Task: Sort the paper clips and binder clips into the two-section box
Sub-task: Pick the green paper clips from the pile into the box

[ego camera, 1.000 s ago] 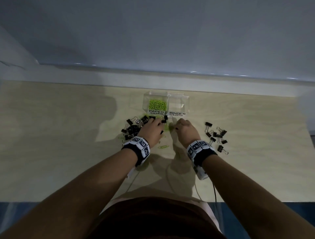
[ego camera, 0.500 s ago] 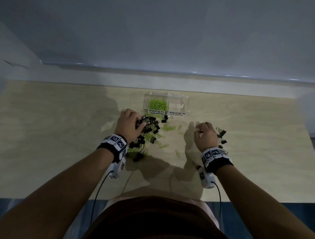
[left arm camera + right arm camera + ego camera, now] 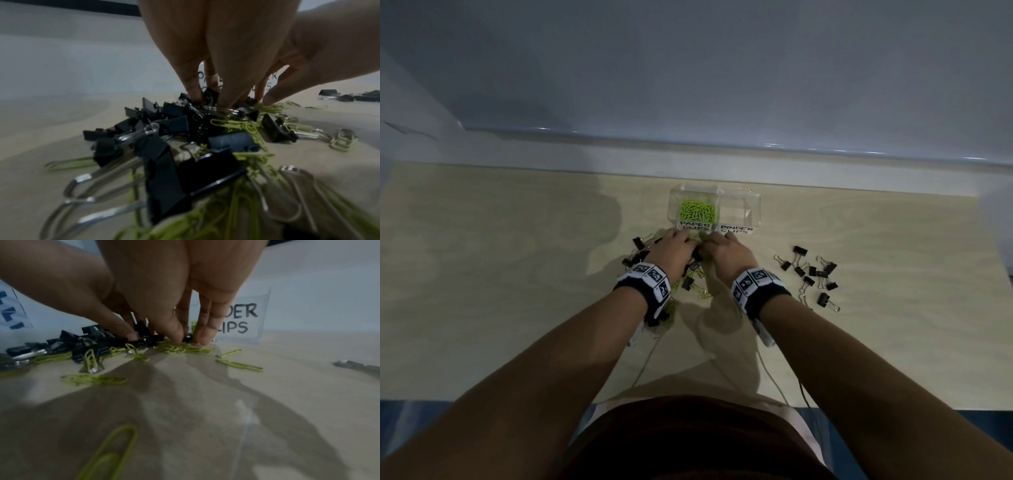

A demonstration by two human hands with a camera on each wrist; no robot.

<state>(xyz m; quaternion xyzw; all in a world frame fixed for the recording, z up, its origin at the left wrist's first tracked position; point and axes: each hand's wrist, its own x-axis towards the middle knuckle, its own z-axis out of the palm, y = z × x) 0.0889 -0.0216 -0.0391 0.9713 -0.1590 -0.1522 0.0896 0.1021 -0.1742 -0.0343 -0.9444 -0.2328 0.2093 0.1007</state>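
My left hand (image 3: 674,251) and right hand (image 3: 727,253) dug fingertips-down into the mixed pile, whether pinching anything I could not tell. Beneath them lay light, slippery paper clips (image 3: 180,348), best pinched flat; stiff binder clips (image 3: 174,125) offered wire handles. The box (image 3: 739,200) stood just beyond.

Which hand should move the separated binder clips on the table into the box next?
Right, probably. The right hand is beside the binder clips group and nearest the empty BINDER CLIPS section. The left hand is in the mixed pile.
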